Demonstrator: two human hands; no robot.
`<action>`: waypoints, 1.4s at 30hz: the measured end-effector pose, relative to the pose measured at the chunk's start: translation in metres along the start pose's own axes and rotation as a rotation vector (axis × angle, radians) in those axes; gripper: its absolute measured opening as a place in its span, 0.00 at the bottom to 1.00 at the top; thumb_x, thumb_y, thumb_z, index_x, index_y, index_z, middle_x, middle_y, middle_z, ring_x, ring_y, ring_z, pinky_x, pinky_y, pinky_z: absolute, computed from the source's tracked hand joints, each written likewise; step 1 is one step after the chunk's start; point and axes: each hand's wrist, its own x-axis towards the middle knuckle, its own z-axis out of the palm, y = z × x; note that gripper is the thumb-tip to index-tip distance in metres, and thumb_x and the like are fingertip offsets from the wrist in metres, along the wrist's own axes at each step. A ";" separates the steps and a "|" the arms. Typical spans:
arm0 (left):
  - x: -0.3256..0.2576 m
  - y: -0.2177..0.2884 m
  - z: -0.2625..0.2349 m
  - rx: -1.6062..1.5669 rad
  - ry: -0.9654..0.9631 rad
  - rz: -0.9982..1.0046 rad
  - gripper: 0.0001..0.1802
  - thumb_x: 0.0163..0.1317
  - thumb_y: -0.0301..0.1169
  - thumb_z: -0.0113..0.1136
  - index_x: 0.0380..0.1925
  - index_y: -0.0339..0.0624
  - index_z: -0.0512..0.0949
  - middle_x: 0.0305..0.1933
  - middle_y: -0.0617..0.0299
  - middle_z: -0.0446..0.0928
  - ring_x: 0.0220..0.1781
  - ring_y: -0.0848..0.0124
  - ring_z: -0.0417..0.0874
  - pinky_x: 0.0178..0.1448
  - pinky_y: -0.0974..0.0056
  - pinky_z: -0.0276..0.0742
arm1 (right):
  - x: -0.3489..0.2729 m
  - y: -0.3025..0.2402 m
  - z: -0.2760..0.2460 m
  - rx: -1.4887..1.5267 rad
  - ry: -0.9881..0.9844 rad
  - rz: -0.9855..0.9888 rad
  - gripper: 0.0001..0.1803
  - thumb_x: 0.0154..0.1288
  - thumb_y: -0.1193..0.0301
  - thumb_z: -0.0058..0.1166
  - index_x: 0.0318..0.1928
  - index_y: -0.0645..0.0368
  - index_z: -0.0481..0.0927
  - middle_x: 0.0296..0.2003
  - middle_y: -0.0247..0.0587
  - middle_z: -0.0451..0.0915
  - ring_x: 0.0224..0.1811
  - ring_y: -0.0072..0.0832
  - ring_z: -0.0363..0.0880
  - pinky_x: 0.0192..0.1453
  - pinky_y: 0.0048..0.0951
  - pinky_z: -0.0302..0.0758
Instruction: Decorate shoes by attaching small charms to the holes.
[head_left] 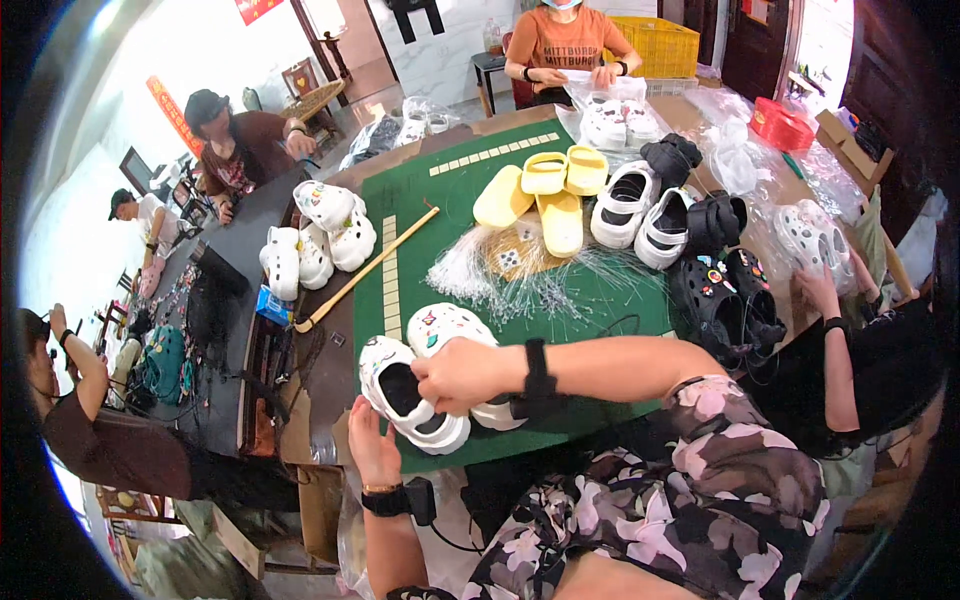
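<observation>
A pair of white clogs stands side by side on the green table mat (600, 395) just in front of me. The left clog (378, 354) has a dark insole and decorations on its toe. Colored charms dot the right clog (436, 318), which is partly hidden behind my right hand (462, 376). That hand comes across from the right, its fingers curled and closed at the left clog's inner rim. Beside the left clog's outer side, near its heel, is my left hand (373, 444), fingers raised and apart. Its fingertips are near the clog's side; contact is hard to make out.
Behind the clogs lie white plastic fasteners (470, 268) and yellow slippers (505, 198). White sandals (625, 205) and black clogs (712, 300) stand right. A wooden stick (380, 262) lies near more white clogs (325, 205). Co-workers sit around; one person's hand (818, 290) touches a white clog.
</observation>
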 end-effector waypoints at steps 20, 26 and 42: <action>0.022 -0.020 -0.023 0.167 -0.081 -0.005 0.16 0.63 0.32 0.57 0.51 0.43 0.74 0.52 0.64 0.75 0.54 0.70 0.73 0.55 0.60 0.69 | -0.226 0.149 -0.272 -0.955 0.090 0.852 0.14 0.52 0.67 0.62 0.35 0.63 0.77 0.42 0.51 0.73 0.44 0.49 0.77 0.46 0.45 0.77; 0.020 -0.024 -0.034 0.317 -0.117 0.006 0.14 0.64 0.33 0.57 0.48 0.44 0.76 0.46 0.68 0.76 0.48 0.77 0.74 0.49 0.67 0.71 | -0.263 0.174 -0.244 -0.716 0.125 0.994 0.12 0.51 0.67 0.62 0.34 0.59 0.76 0.41 0.50 0.74 0.45 0.48 0.77 0.46 0.46 0.75; 0.239 0.151 -0.013 -0.437 0.122 -0.082 0.41 0.65 0.41 0.56 0.71 0.44 0.48 0.70 0.42 0.50 0.70 0.46 0.58 0.67 0.42 0.65 | 0.120 0.187 -0.159 0.625 0.242 0.907 0.36 0.66 0.45 0.53 0.65 0.55 0.65 0.60 0.42 0.68 0.50 0.31 0.72 0.50 0.35 0.77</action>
